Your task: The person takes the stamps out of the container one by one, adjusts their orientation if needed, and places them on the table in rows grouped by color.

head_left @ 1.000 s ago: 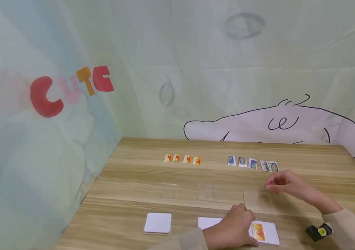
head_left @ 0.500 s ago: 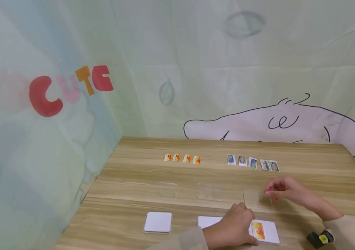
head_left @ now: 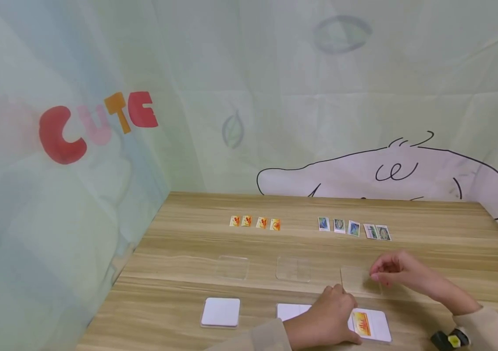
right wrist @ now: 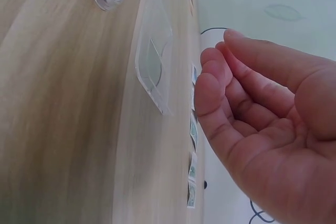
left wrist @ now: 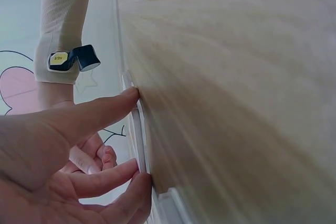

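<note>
My left hand rests at the near edge of the table, thumb and fingers holding the left part of a white card that bears an orange stamp. In the left wrist view, its thumb and fingertips pinch the edges of the thin card, low over the wood. My right hand hovers beside a clear plastic cover, fingers loosely curled. Nothing shows between those fingers in the right wrist view, where the clear cover lies apart from them. The left hand hides part of a second white card.
Two more clear covers lie to the left on the table. Another white card is near the front left. Several orange stamps and several blue-green stamps form rows at the back.
My right hand has come slightly down and nearer over the right clear cover. The left hand keeps its place on the card, and the stamps have stayed put.
</note>
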Demonstrator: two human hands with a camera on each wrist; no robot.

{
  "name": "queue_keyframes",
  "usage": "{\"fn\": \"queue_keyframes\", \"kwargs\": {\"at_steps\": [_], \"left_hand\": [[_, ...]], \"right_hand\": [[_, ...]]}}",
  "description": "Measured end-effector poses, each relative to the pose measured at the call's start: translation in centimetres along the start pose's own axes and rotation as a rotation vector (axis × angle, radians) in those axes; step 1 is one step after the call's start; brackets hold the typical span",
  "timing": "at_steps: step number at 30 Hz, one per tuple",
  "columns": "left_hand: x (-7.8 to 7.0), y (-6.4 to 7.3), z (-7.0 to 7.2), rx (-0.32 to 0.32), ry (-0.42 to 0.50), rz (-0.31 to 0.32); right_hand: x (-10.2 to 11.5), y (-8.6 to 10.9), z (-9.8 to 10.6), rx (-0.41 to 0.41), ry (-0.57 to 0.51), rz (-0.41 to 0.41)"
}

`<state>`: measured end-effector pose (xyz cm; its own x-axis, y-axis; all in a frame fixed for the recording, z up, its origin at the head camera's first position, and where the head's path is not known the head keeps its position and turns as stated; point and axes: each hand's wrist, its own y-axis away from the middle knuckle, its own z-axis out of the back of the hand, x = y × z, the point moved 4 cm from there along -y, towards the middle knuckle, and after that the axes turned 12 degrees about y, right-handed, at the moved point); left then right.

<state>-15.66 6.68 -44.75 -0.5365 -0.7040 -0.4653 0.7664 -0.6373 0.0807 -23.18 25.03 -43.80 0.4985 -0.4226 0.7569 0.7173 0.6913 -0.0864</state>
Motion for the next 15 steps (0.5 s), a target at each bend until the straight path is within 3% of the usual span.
{"fn": "queue_keyframes", "kwargs": {"at_steps": [6,15], "left_hand": [[-0.02,-0.05,0.01,0.007,-0.001,-0.006],[-0.05,-0.01,-0.03,-0.011,-0.027,-0.023]], "right_hand": [[0.01,0.3,-0.34,0.009,-0.003,-0.036],[0.24,0.48,-0.8,0.013,0.003,-0.01]]}}
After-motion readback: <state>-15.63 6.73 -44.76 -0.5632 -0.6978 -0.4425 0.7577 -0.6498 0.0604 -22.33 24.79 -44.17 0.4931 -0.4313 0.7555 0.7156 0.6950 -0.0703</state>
